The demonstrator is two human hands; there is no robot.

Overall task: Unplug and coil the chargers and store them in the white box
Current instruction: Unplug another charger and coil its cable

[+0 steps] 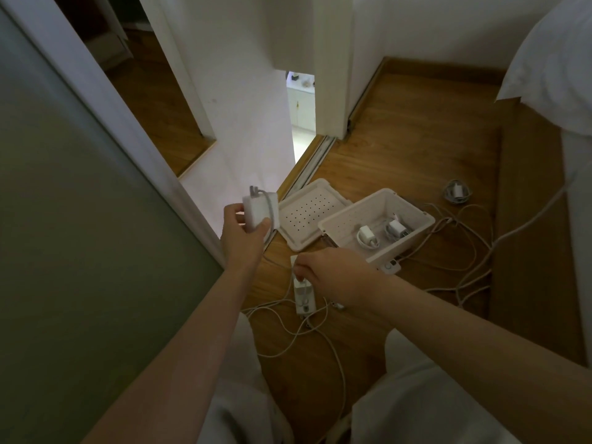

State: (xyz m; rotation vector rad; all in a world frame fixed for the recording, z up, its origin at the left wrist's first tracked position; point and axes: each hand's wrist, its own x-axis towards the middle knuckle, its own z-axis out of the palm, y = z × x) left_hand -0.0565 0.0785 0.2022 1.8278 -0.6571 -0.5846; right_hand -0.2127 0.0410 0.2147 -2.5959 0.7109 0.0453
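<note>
Loose white cables [306, 325] snake over the wood floor. The right hand [323, 267] pinches one plugged charger [302, 288] on the flat white strip [306, 307]. The left hand [243, 232] grips one square brick [259, 209], cord wrapped round it. Beyond, the open plastic box [402, 245], its perforated lid [307, 216] laid back, holds two chargers [366, 235]. One coiled charger [458, 192] lies farther off.
</note>
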